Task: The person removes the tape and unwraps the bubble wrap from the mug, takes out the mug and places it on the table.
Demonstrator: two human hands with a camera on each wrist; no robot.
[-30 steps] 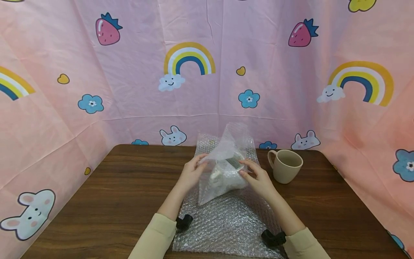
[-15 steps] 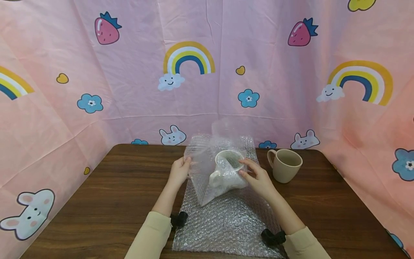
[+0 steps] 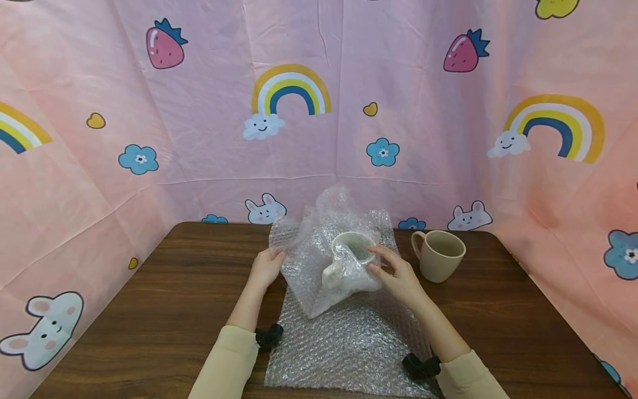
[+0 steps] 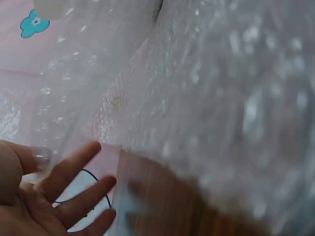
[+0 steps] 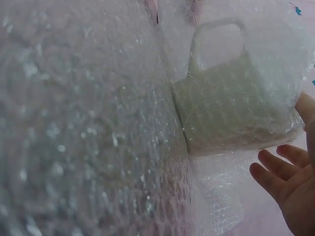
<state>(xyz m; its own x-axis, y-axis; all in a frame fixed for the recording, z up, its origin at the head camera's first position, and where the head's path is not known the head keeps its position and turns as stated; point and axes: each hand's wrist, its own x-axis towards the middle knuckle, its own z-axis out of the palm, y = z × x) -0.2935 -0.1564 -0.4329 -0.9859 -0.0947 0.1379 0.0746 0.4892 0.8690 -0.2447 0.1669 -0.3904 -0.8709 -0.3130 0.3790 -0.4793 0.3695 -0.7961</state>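
Observation:
A light mug (image 3: 355, 272), partly wrapped in bubble wrap, stands on the long bubble wrap sheet (image 3: 344, 349), its opening facing up. Its handle shows through the plastic in the right wrist view. My right hand (image 3: 396, 272) holds the wrapped mug at its right side, thumb and fingers against the wrap. Off to the left, my left hand (image 3: 265, 269) pinches the loose edge of the wrap between thumb and index finger. The other left fingers (image 4: 88, 196) are spread away from the plastic. Wrap blurs much of both wrist views.
A beige mug (image 3: 441, 257) without wrap stands right of the sheet, its handle turned left. The sheet lies along the middle of a dark wooden table (image 3: 189, 310). A pink patterned cloth (image 3: 299, 149) hangs behind and around it.
My left hand has moved left and slightly down, drawing the loose wrap off the mug's opening and out to the side. The right hand has stayed at the mug.

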